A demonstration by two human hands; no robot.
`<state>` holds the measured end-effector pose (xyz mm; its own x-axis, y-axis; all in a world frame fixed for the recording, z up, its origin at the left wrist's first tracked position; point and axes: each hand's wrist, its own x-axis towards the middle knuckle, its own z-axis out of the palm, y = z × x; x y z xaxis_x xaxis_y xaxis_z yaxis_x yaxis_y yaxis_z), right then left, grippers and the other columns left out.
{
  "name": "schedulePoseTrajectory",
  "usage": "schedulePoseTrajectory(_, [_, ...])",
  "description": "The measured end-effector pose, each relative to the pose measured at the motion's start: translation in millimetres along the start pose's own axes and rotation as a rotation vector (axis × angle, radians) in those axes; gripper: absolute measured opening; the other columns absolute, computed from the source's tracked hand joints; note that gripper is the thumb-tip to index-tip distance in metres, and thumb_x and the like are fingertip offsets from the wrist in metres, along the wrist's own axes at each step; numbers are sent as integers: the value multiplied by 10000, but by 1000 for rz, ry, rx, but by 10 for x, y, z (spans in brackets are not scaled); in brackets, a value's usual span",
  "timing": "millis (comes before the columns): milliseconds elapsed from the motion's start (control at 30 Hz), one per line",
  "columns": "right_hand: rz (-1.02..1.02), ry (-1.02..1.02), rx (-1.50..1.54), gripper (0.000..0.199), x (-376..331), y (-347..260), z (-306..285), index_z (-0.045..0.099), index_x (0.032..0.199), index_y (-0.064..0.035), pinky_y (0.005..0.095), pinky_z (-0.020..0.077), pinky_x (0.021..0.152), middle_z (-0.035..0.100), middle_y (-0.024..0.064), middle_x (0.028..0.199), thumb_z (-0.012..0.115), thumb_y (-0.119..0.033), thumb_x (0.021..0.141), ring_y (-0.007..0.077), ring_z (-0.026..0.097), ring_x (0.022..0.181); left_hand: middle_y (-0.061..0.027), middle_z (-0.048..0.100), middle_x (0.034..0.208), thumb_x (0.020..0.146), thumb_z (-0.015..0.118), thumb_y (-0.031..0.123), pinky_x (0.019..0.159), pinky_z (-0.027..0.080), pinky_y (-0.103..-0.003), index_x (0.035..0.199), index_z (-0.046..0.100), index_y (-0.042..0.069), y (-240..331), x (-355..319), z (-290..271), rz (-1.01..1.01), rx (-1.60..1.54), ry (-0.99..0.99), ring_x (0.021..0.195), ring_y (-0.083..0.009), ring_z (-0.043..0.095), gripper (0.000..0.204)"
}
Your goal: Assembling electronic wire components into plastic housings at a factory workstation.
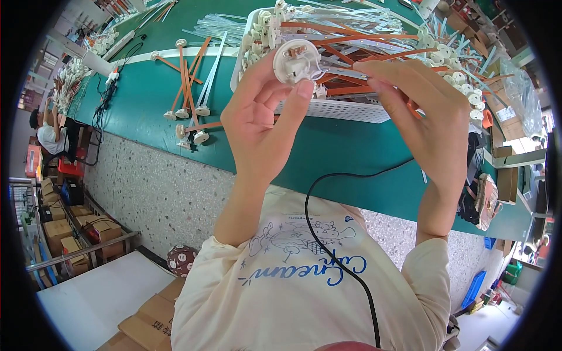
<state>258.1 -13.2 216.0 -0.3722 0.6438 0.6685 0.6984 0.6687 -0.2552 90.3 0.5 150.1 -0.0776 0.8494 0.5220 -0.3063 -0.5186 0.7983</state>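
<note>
My left hand (260,126) is raised over the bench and pinches a round white plastic cap (285,65) between thumb and fingers. The cap's open face shows copper-coloured metal pieces inside. From its side a thin pale strip (346,72) runs to the right, and my right hand (432,105) grips that strip's far end with thumb and fingertips. Directly behind both hands stands a white perforated basket (345,111), heaped with similar white caps on orange and pale strips.
More capped orange strips (186,99) lie on the green bench (146,99) to the left. A black cable (351,174) crosses the bench edge and my shirt. Clear plastic strips (213,28) lie at the back. Another person (51,137) sits far left. Cardboard boxes (99,229) are at lower left.
</note>
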Motion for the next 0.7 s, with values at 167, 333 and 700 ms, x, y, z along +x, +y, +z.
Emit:
schedulePoseTrajectory(167, [145,-85,106,145,18,-53,-55,626,899,-51,162,344,455,602,28,753,587,-64,760,54,474,549,-106,556,983,732,587,-58,777,459,-261,1056,462,-53,-22,-2,43,73,-24,60,876,-149,564,347])
schedulePoseTrajectory(333, [338,-180,237,159,6,-77,-54,617,926,-35,164,402,528,604,24,785,574,-56,775,56,523,633,-112,556,987,721,592,-69,759,471,-248,1051,467,-51,-118,-9,60,289,53,66,887,-152,563,353])
schedulePoseTrajectory(700, [424,-96,308,172,-66,-1,89,603,948,-11,171,423,597,601,36,803,568,-61,787,75,558,702,-119,564,1007,800,520,-22,780,458,-244,1105,482,-47,-221,-54,121,189,104,95,906,-143,550,308])
